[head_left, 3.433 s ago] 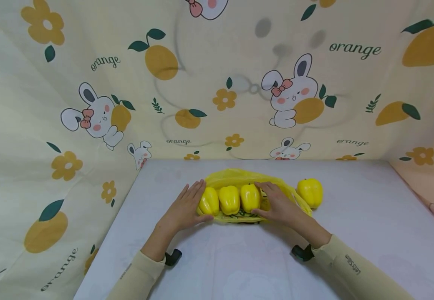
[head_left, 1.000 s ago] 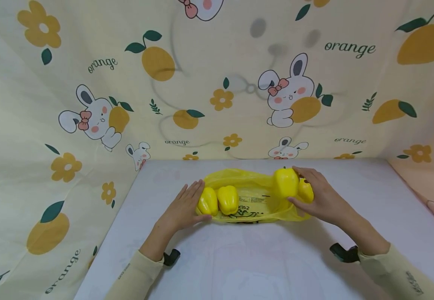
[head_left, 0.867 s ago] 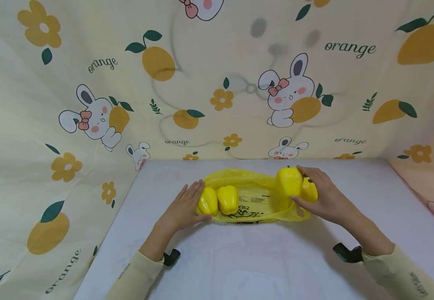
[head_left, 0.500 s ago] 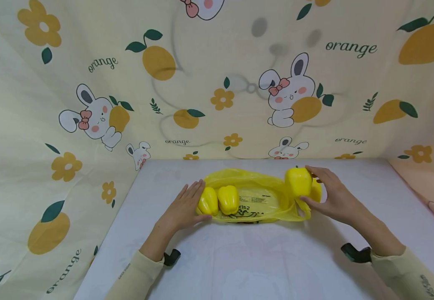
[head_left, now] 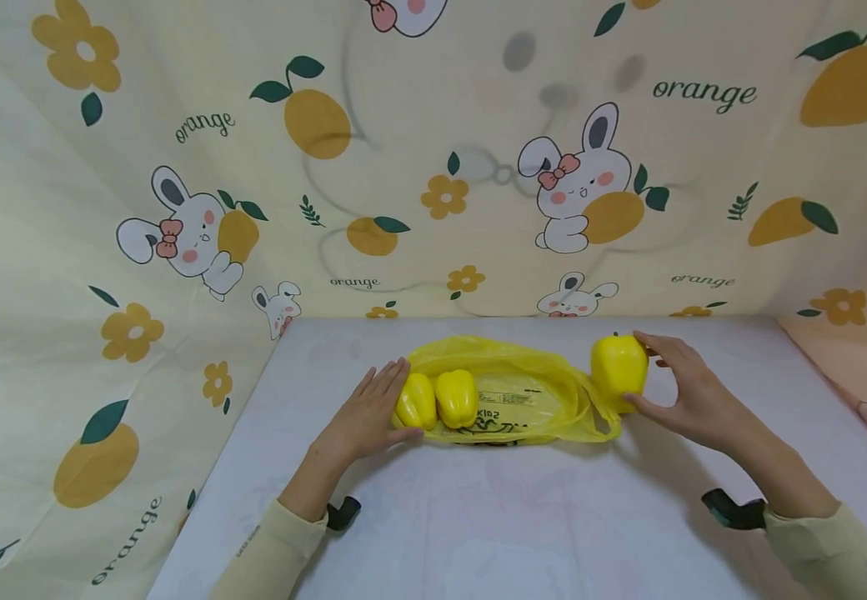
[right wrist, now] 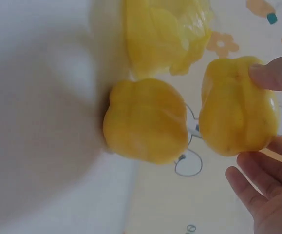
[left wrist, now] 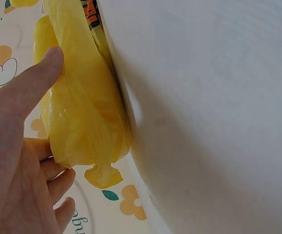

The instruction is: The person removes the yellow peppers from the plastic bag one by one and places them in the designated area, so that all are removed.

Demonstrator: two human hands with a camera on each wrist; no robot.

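Note:
My right hand (head_left: 692, 400) holds a yellow bell pepper (head_left: 619, 371) between thumb and fingers, at the right end of a yellow plastic bag (head_left: 512, 362). In the right wrist view the held pepper (right wrist: 239, 107) hangs above and apart from another yellow bell pepper (right wrist: 145, 121) resting on the table. The head view hides this lower pepper behind the held one. Two more bell peppers (head_left: 456, 398) lie side by side within the bag's mouth. My left hand (head_left: 362, 417) holds the bag's left end, thumb (left wrist: 53, 56) on the near side and fingers round the far side.
The bag lies on a white tabletop (head_left: 493, 517), its loose handle loop (head_left: 602, 425) beside the held pepper. A printed cloth (head_left: 433, 125) with rabbits and oranges rises behind the table and along its sides.
My right hand has lifted one of three peppers out of the bag and carried it rightward, past the bag's right edge, over the lone pepper. The left hand has stayed in place.

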